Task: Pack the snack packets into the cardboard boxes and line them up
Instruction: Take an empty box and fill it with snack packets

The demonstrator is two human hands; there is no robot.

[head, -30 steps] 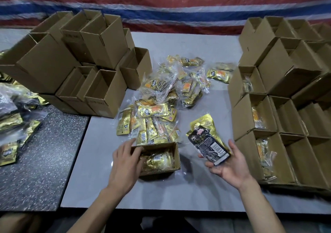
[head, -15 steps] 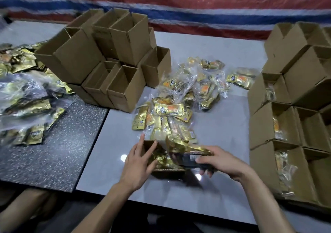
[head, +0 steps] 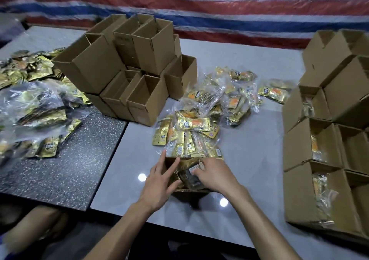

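While left hand [head: 159, 181] braces left wall of open box [head: 192, 190] on near part of table, fingers straight and spread, right hand [head: 215, 176] has fingers bent over dark packet [head: 188, 176], grasping it, half inside box. Step, I'd guess: stuffing packet in. Packet leans, long axis roughly near-to-far, far end up under fingers. Next probably needs pushing flat, then box slid right beside filled boxes [head: 299, 145]. Loose packets [head: 191, 123] just beyond.
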